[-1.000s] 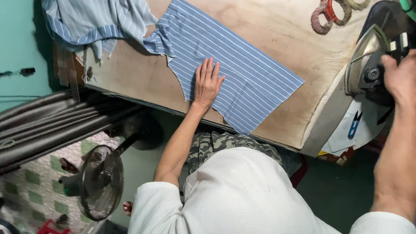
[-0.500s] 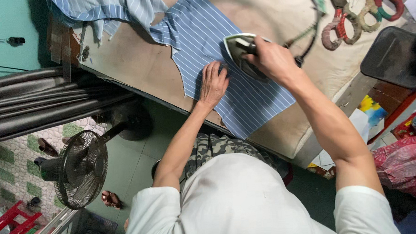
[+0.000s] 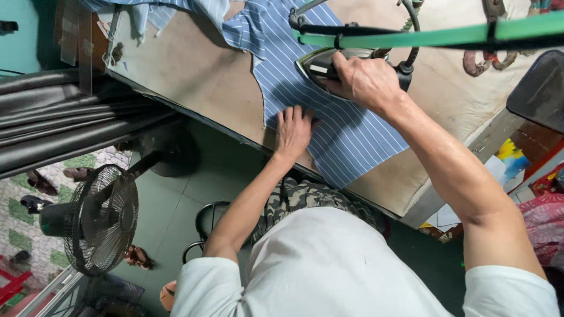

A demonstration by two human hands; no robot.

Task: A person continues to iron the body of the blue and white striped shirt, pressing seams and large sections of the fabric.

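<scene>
A blue cloth piece with thin white stripes [image 3: 350,140] lies flat on a padded brown ironing table [image 3: 192,80]. My left hand [image 3: 293,132] presses flat on the cloth's near edge, fingers spread. My right hand [image 3: 365,80] grips the handle of a dark steam iron [image 3: 319,66] that rests on the cloth just beyond my left hand. A green hose [image 3: 452,34] and a black cord arc over the iron. More striped cloth [image 3: 183,2] is bunched at the table's far left end.
A standing fan [image 3: 100,218] is on the green floor at lower left, next to dark rolled material [image 3: 49,116]. A black iron rest [image 3: 542,90] sits at the table's right end. Rings of tape [image 3: 488,60] hang nearby. A stool [image 3: 212,220] stands under me.
My right hand took the iron from the rest at the right and brought it left onto the striped cloth. My left hand stayed pressed on the cloth. The camera view shifted closer.
</scene>
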